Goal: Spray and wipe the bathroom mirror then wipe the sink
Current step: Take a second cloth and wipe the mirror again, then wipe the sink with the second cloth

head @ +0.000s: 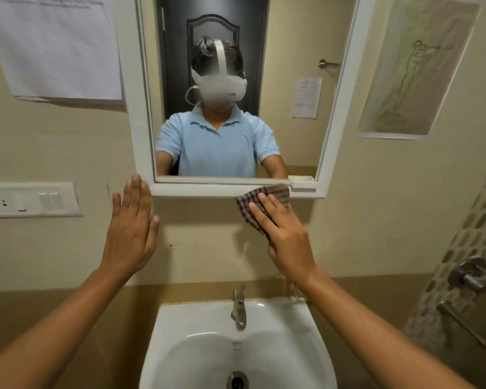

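Head cam: beige bathroom wall [208, 242], white-framed mirror [292, 51], with a white sink [163, 332] and steel tap [238, 307] below it. Sink's bowl shows its drain [237, 380]. Left hand [131, 228] is flat, fingers straight, by the frame's bottom-left corner. Right hand [286, 237] presses a checked cloth [250, 209] with flat fingers against the frame's lower edge.

The left forearm [54, 327] and right forearm [376, 327] reach up from the near corners. The left grip [131, 223] is raised flat, fingers straight and together, palm facing away. The right grip [281, 228] lies flat, fingers slightly spread, pressing a cloth [253, 209].
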`<state>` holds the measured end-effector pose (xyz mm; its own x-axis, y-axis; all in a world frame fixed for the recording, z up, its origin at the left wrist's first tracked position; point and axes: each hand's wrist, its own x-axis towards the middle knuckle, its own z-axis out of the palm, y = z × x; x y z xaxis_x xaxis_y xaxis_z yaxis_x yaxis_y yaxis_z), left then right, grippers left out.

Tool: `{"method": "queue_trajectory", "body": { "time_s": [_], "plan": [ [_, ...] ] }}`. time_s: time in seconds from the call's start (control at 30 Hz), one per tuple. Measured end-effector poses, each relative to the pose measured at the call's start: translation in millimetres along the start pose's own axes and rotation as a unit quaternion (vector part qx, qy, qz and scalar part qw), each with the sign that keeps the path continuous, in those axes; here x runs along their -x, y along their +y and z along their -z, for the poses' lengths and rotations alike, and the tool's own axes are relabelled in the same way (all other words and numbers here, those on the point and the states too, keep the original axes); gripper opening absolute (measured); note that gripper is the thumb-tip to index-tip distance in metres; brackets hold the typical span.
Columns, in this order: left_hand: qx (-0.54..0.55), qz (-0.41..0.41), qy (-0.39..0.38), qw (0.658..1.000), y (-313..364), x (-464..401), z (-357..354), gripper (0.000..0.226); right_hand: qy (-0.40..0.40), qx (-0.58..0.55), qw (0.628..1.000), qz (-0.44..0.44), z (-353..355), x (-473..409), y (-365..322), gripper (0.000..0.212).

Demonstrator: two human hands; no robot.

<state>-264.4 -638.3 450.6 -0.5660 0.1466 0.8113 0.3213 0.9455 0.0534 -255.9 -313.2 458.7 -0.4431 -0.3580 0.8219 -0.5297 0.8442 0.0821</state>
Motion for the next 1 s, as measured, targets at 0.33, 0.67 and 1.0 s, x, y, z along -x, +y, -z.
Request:
{"method": "queue_trajectory", "body": {
  "time_s": [0.33, 0.67, 1.0],
  "plan": [
    [-0.007, 0.031, -0.168, 0.985, 77.8, 129.4, -68.5, 0.068, -0.015, -0.517, 0.668, -0.535, -21.6, 134.4, -8.1, 0.041],
    [-0.008, 0.070, -0.304, 0.950, 126.4, 248.6, -94.1, 0.066, 0.034, -0.666, 0.178, -0.723, -37.0, 252.7, -1.5, 0.044],
    [-0.031, 0.069, -0.370, 0.926, 103.6, 265.9, -113.1, 0.066, -0.025, -0.551, 0.259, -0.793, -85.5, 283.8, -2.4, 0.043]
  ]
}}
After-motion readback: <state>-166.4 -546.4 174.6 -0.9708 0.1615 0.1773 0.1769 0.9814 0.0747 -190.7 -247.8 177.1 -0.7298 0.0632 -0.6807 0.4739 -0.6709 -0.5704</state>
